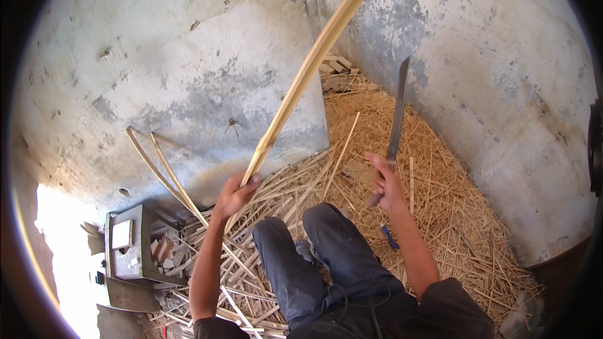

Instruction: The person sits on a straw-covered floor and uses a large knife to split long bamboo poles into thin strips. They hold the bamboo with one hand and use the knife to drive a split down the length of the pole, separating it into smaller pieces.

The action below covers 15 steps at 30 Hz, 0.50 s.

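Observation:
A long, pale bamboo strip (303,78) slants up and to the right past the top edge of the view. My left hand (236,196) is closed around its lower part, near a joint in the strip. In my right hand (388,186) is a machete (397,113) with a long, narrow, dark blade pointing upward. Its handle passes through my fingers, and the butt shows below them. Blade and strip are apart from each other.
Shavings (458,226) and split strips cover the floor around my legs. A bent strip (157,169) leans near the left wall, beside a wooden stool-like frame (147,257) holding broken pieces. A blue object (390,237) lies below my right hand. Walls close in ahead and right.

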Available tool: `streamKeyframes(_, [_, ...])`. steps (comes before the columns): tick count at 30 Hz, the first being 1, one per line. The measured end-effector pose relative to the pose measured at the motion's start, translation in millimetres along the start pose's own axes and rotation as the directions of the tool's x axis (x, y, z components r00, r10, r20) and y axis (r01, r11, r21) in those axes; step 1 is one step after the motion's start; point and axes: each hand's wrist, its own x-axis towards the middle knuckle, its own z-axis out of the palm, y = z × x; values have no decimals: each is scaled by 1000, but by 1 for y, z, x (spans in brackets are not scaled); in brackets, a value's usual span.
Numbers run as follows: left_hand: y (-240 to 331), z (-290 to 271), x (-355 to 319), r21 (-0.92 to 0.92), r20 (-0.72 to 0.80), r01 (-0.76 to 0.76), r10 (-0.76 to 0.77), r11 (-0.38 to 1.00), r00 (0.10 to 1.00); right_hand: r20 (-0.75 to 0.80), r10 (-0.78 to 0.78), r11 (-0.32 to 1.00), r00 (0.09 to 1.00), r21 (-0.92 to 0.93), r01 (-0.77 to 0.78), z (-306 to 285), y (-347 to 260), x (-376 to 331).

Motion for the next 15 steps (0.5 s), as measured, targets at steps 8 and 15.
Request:
streamKeyframes(8, [31, 89, 93, -293, 222, -246, 316, 924, 922, 226, -222, 963, 948, 201, 178, 115, -47, 23])
streamKeyframes(15, [-9, 153, 127, -166, 252, -223, 260, 961, 932, 249, -156, 983, 956, 133, 125, 110, -52, 32])
